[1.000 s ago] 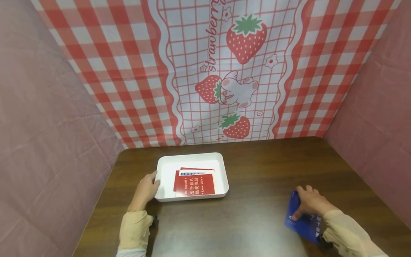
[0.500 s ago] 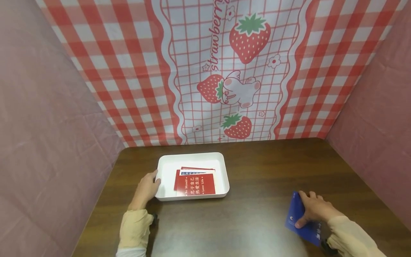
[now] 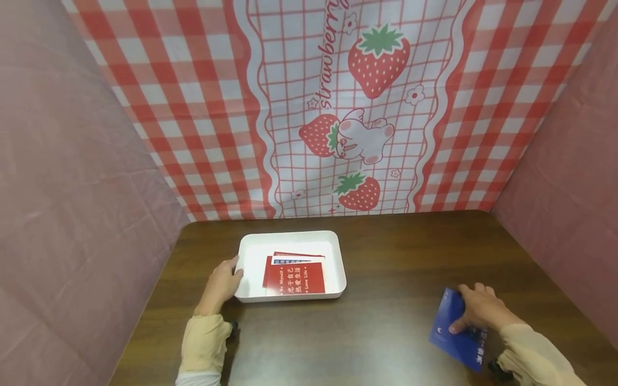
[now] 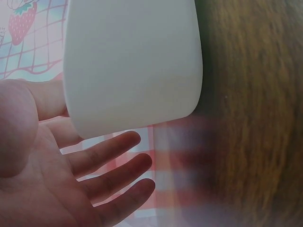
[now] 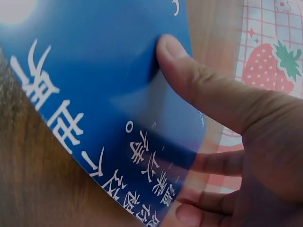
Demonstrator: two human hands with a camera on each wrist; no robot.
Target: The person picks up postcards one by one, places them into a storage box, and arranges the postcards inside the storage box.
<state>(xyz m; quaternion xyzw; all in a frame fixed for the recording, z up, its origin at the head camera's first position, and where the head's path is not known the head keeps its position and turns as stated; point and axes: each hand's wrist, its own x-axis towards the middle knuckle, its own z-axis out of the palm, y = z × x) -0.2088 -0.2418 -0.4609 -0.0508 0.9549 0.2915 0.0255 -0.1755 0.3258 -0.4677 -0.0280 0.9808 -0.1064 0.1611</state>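
On the left of the table a white tray (image 3: pixel 289 239) holds several flat printed cards, a red card (image 3: pixel 295 280) uppermost. My left hand (image 3: pixel 221 284) is at the tray's left end, thumb over the rim. In the left wrist view the tray's outer wall (image 4: pixel 132 61) is close up, the other fingers (image 4: pixel 118 175) spread loosely beside its corner. My right hand (image 3: pixel 485 308) pinches a blue card (image 3: pixel 446 335) with white lettering at the front right. The right wrist view shows the thumb (image 5: pixel 175 52) across its face and the other fingers at its far edge; the card (image 5: pixel 94 71) bows.
The brown wooden table (image 3: pixel 381 321) spreads between the tray and my right hand. A strawberry-print checked cloth (image 3: pixel 338 107) hangs along the back edge. Pink cloth walls (image 3: pixel 87 214) stand on both sides.
My right hand, holding the blue card, shifts slightly to the right. The left hand stays at the tray, and the cards inside lie as before. The head view tilts a little.
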